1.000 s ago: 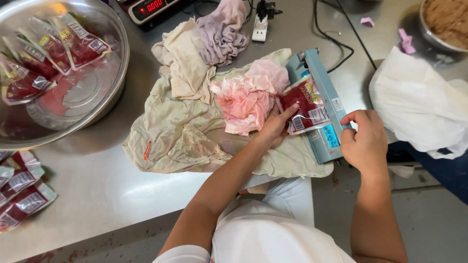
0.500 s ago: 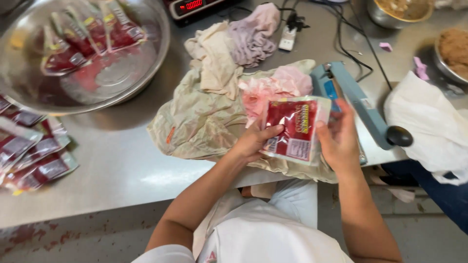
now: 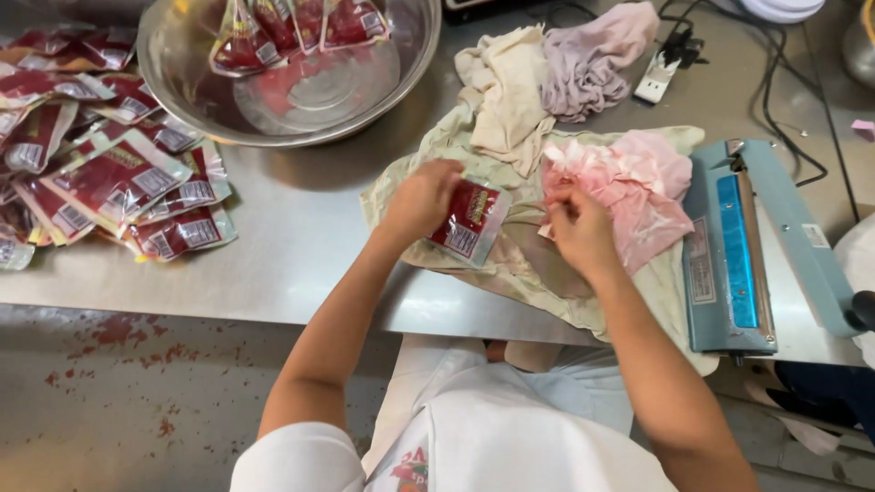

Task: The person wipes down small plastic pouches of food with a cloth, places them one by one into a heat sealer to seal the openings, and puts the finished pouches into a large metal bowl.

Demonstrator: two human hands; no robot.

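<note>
Red sauce pouch [image 3: 471,219] pinched in left hand [image 3: 421,199]; right hand [image 3: 579,228] empty on pink cloth [image 3: 629,187]; likely slippery, easily dropped.

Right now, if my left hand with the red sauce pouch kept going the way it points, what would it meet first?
The left hand, holding the red sauce pouch, points up-left toward the big steel bowl; its rim probably comes first, past bare steel table.
</note>
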